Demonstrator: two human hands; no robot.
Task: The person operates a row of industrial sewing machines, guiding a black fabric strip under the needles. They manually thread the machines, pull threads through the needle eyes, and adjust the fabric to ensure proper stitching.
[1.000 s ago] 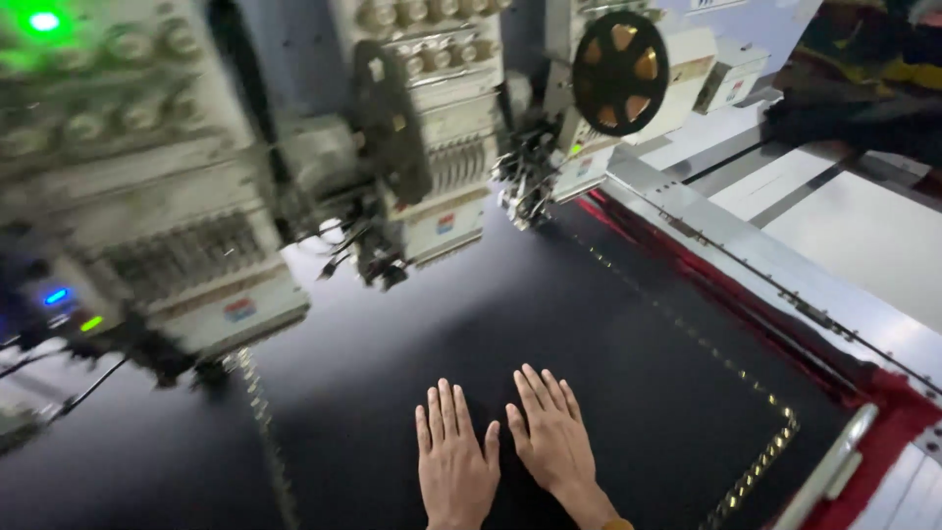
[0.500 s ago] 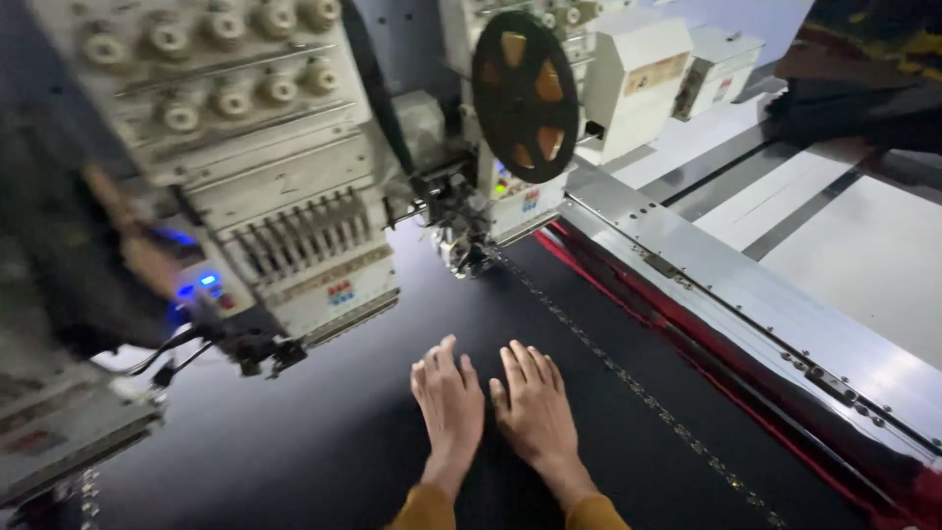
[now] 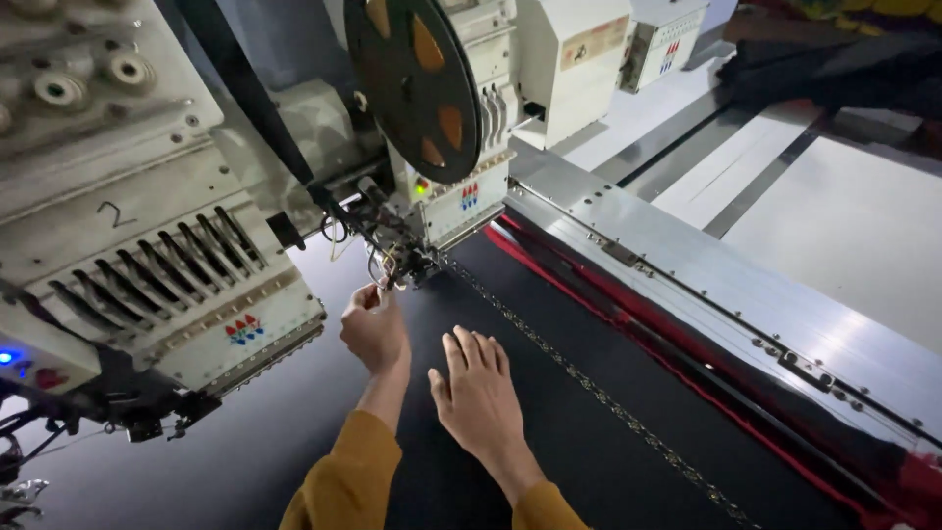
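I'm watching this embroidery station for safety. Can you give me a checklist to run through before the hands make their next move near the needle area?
1. Left hand at the needle area, fingers raised to it: not ok, very close.
2. Right hand flat on the black fabric, away from the needles: ok.
3. Whether the machine is stopped: cannot tell.
4. Sequin reel out of the hands' reach: ok.
5. Fabric lies smooth beside the stitched border line: ok.
6. Mustard sleeves away from the machine heads: ok.

Beige label [image 3: 596, 41], upper machine housing
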